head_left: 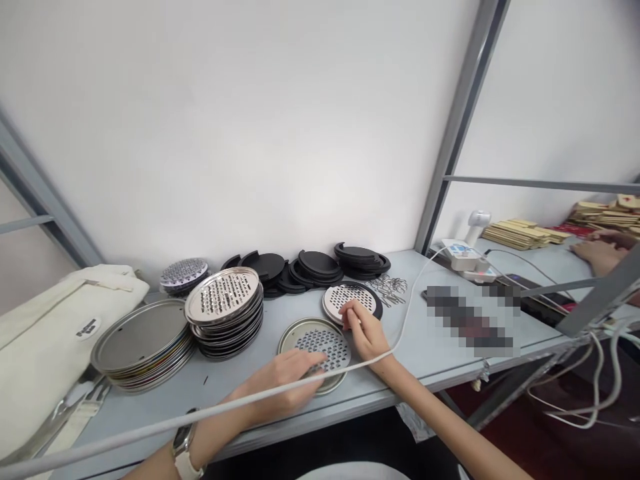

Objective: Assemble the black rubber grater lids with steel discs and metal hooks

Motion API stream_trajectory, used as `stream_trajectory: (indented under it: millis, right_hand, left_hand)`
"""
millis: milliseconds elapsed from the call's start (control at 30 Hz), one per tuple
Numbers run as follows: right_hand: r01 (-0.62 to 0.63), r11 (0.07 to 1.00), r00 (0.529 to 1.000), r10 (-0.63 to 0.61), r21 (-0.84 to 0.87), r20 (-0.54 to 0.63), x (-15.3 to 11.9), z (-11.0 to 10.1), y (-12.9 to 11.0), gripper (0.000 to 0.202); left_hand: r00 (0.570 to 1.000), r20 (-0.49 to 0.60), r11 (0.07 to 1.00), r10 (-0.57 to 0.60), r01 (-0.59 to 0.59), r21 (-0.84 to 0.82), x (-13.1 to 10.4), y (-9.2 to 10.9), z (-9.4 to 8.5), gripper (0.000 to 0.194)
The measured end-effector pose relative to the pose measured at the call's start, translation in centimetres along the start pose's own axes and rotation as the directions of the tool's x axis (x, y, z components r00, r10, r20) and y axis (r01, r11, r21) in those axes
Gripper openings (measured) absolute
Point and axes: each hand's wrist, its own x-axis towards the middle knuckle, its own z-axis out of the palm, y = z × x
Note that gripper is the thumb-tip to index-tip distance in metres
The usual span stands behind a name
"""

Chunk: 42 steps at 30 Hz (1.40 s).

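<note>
Head view: near perforated disc [331, 339] just inside the near edge of the surface [415, 353]; left hand [285, 383] over its left side, fingers loosely extended. Right hand [367, 328] curled narrow at the far perforated disc [350, 299] — impossible to tell if gripping, with either. Bare room rightward, crossed by white cable [405, 313]. Leftward, stacked discs [227, 300]; beyond, cream bag [55, 353] with label [88, 329] — lettering too blurred to read.
</note>
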Motion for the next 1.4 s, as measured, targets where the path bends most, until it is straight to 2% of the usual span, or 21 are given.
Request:
stream_trajectory:
  millis: [67,200,300,433,567,667,800,1000,1100,1167,1300,1400]
  right_hand:
    - [0.056,0.995,0.996,-0.05,-0.086,0.07,-0.2,0.1,-0.5,0.019]
    - [0.122,0.982,0.982,-0.099,-0.144,0.159,-0.3,0.1,-1.1,0.019]
    - [0.167,0.973,0.971,-0.135,-0.157,0.195,-0.3,0.2,-1.1,0.016]
    - [0.236,0.95,0.946,-0.177,-0.203,0.272,-0.5,0.2,-1.2,0.013]
    - [0.335,0.925,0.89,-0.249,-0.177,0.381,-0.9,0.2,-1.7,0.023]
    - [0.374,0.915,0.854,-0.277,-0.151,0.44,-1.0,0.2,-2.0,0.03]
    - [0.384,0.909,0.836,-0.269,-0.161,0.478,-0.9,0.3,-2.1,0.026]
    - [0.374,0.918,0.828,-0.265,-0.135,0.494,-1.0,0.2,-2.3,0.022]
    - [0.33,0.939,0.84,-0.245,-0.098,0.485,-1.0,0.1,-2.3,0.023]
    - [0.255,0.963,0.87,-0.188,-0.09,0.456,-1.0,0.0,-2.3,0.025]
    - [0.079,0.992,0.942,-0.043,-0.095,0.333,-0.8,0.0,-1.7,0.031]
    - [0.012,0.994,0.973,0.013,-0.107,0.231,-0.6,0.0,-1.3,0.034]
  left_hand:
    - [0.998,0.051,0.997,-0.036,0.039,-0.059,0.2,-0.2,-0.4,0.015]
    - [0.974,0.129,0.95,-0.188,0.214,-0.227,0.6,-0.9,-1.5,0.009]
    - [0.947,0.064,0.883,-0.316,0.318,-0.345,0.9,-1.5,-1.7,0.015]
    - [0.866,-0.001,0.804,-0.499,0.463,-0.373,1.8,-2.6,-1.0,0.021]
    - [0.847,0.008,0.802,-0.532,0.507,-0.315,2.6,-3.7,0.4,0.03]
    - [0.828,-0.021,0.794,-0.56,0.53,-0.297,2.5,-4.3,1.7,0.029]
    - [0.811,-0.012,0.77,-0.585,0.551,-0.321,1.8,-4.6,3.0,0.023]
    - [0.812,0.039,0.761,-0.582,0.561,-0.326,1.6,-4.7,3.5,0.02]
    - [0.814,0.048,0.76,-0.58,0.561,-0.328,1.6,-4.7,3.6,0.022]
    - [0.817,0.054,0.763,-0.575,0.558,-0.327,1.5,-4.8,3.6,0.022]
    - [0.824,0.066,0.767,-0.562,0.549,-0.331,1.4,-4.8,3.5,0.02]
    - [0.821,0.062,0.762,-0.568,0.553,-0.338,1.5,-4.7,3.4,0.02]
